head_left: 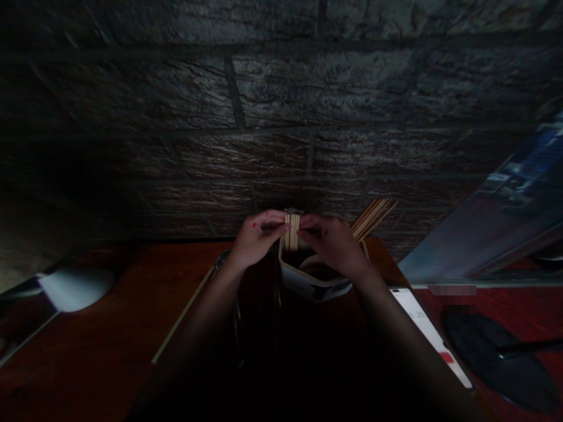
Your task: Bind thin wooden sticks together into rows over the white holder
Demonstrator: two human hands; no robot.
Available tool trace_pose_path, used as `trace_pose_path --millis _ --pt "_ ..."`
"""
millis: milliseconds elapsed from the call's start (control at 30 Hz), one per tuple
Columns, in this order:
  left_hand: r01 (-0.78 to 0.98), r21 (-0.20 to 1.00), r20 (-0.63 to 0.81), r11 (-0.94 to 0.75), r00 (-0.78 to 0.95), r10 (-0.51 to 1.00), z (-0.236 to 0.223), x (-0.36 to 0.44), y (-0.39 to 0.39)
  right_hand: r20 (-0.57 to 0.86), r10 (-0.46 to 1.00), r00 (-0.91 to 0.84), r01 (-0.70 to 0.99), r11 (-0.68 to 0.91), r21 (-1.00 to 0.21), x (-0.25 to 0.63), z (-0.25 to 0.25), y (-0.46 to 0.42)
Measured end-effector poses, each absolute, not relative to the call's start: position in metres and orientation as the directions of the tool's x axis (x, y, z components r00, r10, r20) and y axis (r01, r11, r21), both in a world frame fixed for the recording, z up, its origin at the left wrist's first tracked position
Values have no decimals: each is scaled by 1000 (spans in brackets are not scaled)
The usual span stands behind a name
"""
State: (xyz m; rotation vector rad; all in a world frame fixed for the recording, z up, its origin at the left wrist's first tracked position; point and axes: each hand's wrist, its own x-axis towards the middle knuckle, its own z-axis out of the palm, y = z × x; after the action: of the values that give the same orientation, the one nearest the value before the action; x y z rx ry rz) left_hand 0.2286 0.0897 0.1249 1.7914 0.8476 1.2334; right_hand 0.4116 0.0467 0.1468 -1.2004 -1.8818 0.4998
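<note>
Both hands are raised in front of the wall, gripping a small upright bundle of pale wooden chopsticks (pixel 292 233). My left hand (pixel 259 234) pinches the bundle from the left with thumb and fingers. From the other side, my right hand (pixel 332 237) closes on it, thumb in front. Beneath the bundle stands a pale, angular container (pixel 316 287) with a dark inside. Several more chopsticks (pixel 373 218) lean out of it at the back right, behind my right hand. The lower part of the container is in shadow.
One long thin stick (pixel 182 316) lies on the wooden table (pixel 118 328) left of my left forearm. A white phone-like device (pixel 431 334) rests at the right edge. A pale cup-shaped object (pixel 77 287) is at far left. Behind rises a stone-block wall (pixel 281 88).
</note>
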Motion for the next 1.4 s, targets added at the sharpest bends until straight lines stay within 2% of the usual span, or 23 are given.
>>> trace_pose_path --millis 933,1400 --pt "116 872 409 -476 363 837 128 223 91 384 905 -185 571 417 -707 406 150 45" --pt "117 876 395 -468 381 836 130 225 90 427 891 -151 715 397 -576 401 146 45"
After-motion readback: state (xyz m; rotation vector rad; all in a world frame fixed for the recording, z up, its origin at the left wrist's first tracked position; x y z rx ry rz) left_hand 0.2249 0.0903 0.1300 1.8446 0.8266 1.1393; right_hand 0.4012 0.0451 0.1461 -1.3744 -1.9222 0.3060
